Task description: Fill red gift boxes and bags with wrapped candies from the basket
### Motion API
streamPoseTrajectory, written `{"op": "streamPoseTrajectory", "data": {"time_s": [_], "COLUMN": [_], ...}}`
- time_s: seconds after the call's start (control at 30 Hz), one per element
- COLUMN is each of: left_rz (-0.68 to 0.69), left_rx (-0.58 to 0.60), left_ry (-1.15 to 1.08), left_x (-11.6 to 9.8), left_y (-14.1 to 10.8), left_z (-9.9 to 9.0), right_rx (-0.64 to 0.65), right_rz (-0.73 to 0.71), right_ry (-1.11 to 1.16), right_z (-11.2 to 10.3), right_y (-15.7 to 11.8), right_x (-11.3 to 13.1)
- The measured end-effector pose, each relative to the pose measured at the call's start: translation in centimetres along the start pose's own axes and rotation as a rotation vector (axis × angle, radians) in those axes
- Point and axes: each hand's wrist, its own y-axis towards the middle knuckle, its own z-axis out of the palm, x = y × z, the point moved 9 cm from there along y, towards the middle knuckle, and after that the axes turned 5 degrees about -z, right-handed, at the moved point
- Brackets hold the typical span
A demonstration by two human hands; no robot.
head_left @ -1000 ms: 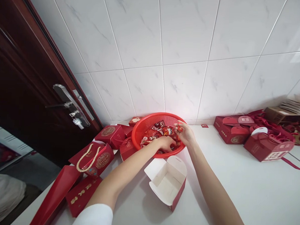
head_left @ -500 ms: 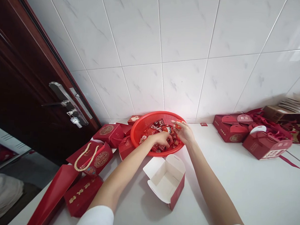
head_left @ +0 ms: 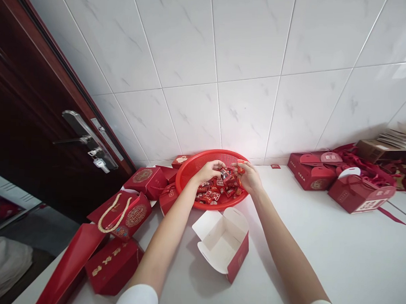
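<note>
A red plastic basket (head_left: 184, 180) against the wall holds many small red wrapped candies (head_left: 212, 196). My left hand (head_left: 207, 172) is over the left part of the pile, its fingers and thumb curled about a shiny wrapped candy (head_left: 224, 174). At the basket's right rim, my right hand (head_left: 250, 177) has its fingers bent around a red wrapped candy (head_left: 241, 170); part of that candy is hidden. Just in front of the basket stands an open red carton (head_left: 239, 257), its white inside facing up and its flaps spread.
On the left lie several red gift boxes (head_left: 112, 265), one with a rope handle (head_left: 114, 213). Two red boxes (head_left: 311, 172) and dark red ribbons (head_left: 370, 170) are at the right. A small red packet (head_left: 275, 167) lies by the wall. A door (head_left: 33, 95) stands at the left.
My left hand has risen out of the middle of the pile and shifted left, with its fingers now near the right hand. The right hand stays at the basket's rim with its candy.
</note>
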Motion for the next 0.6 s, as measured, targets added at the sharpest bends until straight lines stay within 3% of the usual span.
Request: {"op": "streamPoseTrajectory", "data": {"time_s": [0.33, 0.6], "left_rz": [0.018, 0.094], "left_rx": [-0.056, -0.076], "left_ry": [-0.080, -0.175], "left_x": [-0.8, -1.3], "left_y": [-0.8, -0.9], "left_z": [0.0, -0.2], "right_rx": [-0.007, 0.034], "right_rz": [-0.052, -0.007], "right_ry": [-0.207, -0.213], "right_z": [0.3, 0.8], "right_y": [-0.8, -0.9], "right_x": [0.0, -0.4]}}
